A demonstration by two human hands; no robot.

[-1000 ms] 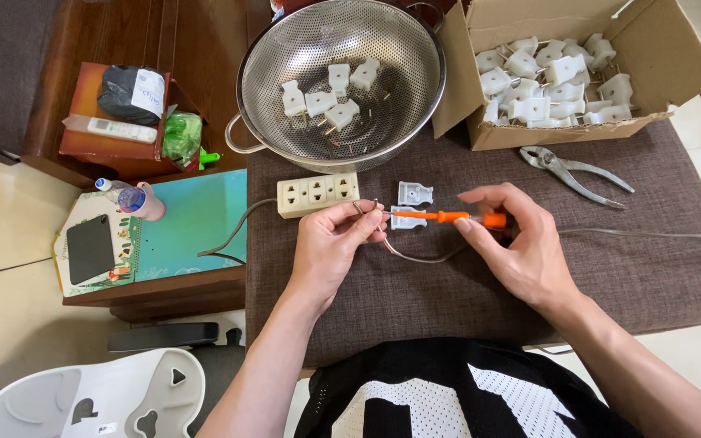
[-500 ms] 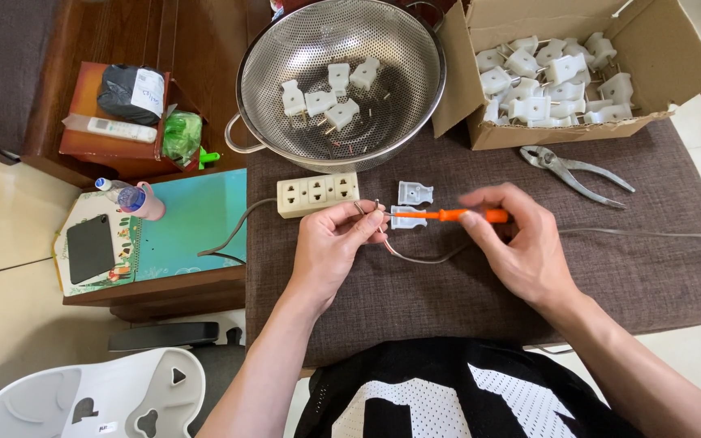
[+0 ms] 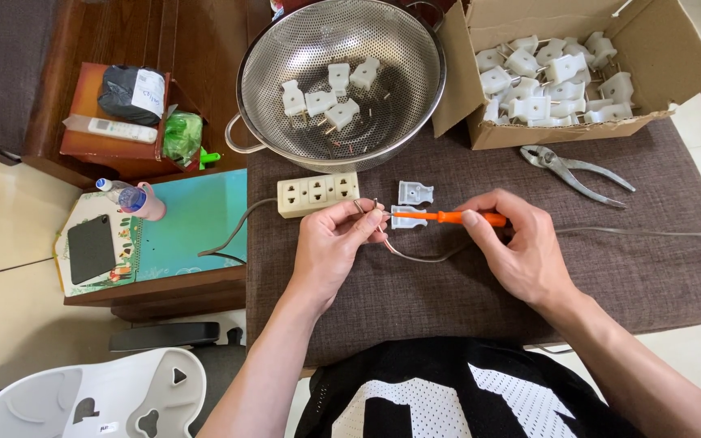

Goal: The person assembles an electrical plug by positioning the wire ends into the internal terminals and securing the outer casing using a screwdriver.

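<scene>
Inspector: State your hands, nearest first.

Me: My left hand (image 3: 330,243) pinches the bared end of the grey cable (image 3: 423,255) between thumb and fingers, steadying it against the white plug half (image 3: 406,217) on the brown cloth (image 3: 610,268). My right hand (image 3: 521,251) is closed round the orange screwdriver (image 3: 456,216), its tip laid at that plug half so the screw can be worked.

Inspector: Beyond them?

Me: The plug's other half (image 3: 415,192) lies just behind, beside the white power strip (image 3: 318,193). Pliers (image 3: 578,169) rest right of it. Farther back, the steel colander (image 3: 415,122) holds several plugs, the cardboard box (image 3: 529,134) many more.
</scene>
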